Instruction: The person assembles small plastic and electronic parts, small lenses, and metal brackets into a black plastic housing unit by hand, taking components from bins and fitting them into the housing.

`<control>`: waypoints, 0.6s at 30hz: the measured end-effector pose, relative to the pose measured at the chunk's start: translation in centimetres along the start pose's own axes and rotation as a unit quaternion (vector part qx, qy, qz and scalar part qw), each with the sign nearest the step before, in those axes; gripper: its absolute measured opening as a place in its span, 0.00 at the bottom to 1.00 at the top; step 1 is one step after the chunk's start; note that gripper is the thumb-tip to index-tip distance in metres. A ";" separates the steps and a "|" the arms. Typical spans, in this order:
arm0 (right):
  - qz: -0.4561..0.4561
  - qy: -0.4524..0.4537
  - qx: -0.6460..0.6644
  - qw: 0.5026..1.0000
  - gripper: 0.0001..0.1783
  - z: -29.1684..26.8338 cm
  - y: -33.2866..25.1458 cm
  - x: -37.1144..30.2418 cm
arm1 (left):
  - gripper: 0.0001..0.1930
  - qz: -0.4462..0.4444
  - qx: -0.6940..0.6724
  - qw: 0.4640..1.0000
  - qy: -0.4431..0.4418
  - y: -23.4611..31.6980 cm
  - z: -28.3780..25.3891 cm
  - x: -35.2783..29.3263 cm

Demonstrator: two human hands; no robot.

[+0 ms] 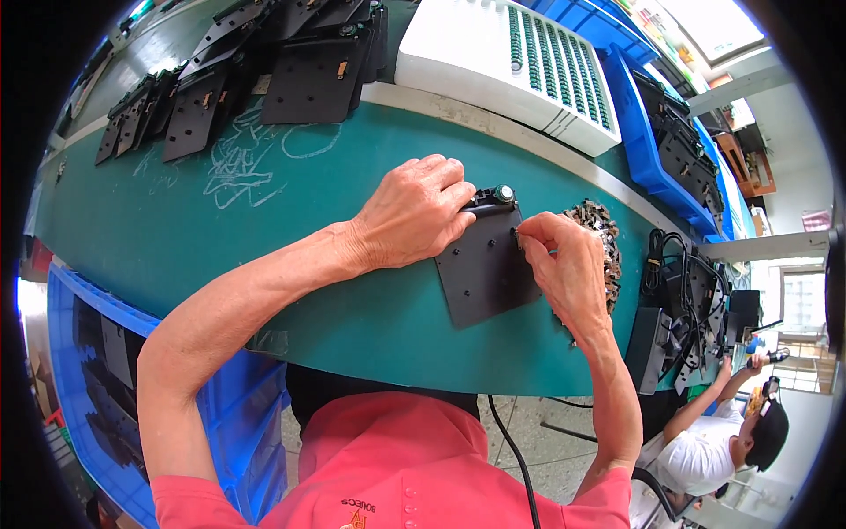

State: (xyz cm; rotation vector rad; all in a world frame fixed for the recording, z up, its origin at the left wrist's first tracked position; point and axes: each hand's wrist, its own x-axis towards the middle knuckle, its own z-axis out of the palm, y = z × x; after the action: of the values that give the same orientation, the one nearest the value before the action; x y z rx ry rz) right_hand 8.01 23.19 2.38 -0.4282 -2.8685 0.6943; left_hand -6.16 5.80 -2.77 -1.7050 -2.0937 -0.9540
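The workpiece is a matte black, four-sided flat plate assembly (489, 286) with straight edges and a uniform, dull face. It is positioned over the green flat worktop (370, 331), in front of the person's torso and between the two hands. In the view it is turned at an angle, its lower edge rising toward the right. Whether its full underside touches the worktop cannot be told.

A glossy black cylindrical bar (493, 210) runs along the upper edge of the plate. At the right part of that edge sits a round green component with a pale silvery end face (503, 193). Small dark raised studs (467, 293) project from the plate face (their exact form is too small to tell).

The bare left hand (416, 212) is closed over the upper left part of the assembly, fingers curled and thumb along the near side; it covers that corner. The bare right hand (568, 264) is at the right edge of the plate, with thumb and forefinger brought near each other. Whether these fingertips pinch a small part cannot be told.

Just beside the right hand, partly behind it, lies a heap of small silvery and brownish parts (609, 234). Beyond the assembly stands a white foam tray holding rows of green cylinders (441, 75).
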 end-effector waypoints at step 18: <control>0.018 -0.020 0.000 1.000 0.07 -0.4 -0.8 0.3 | 0.13 0.001 -0.004 1.000 0.001 0.0 0.0 0.0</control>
State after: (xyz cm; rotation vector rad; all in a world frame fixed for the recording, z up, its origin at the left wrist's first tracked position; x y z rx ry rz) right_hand 7.59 22.73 3.13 -0.4736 -2.9045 0.7181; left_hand -6.21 5.77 -2.76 -1.7083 -2.0887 -0.9637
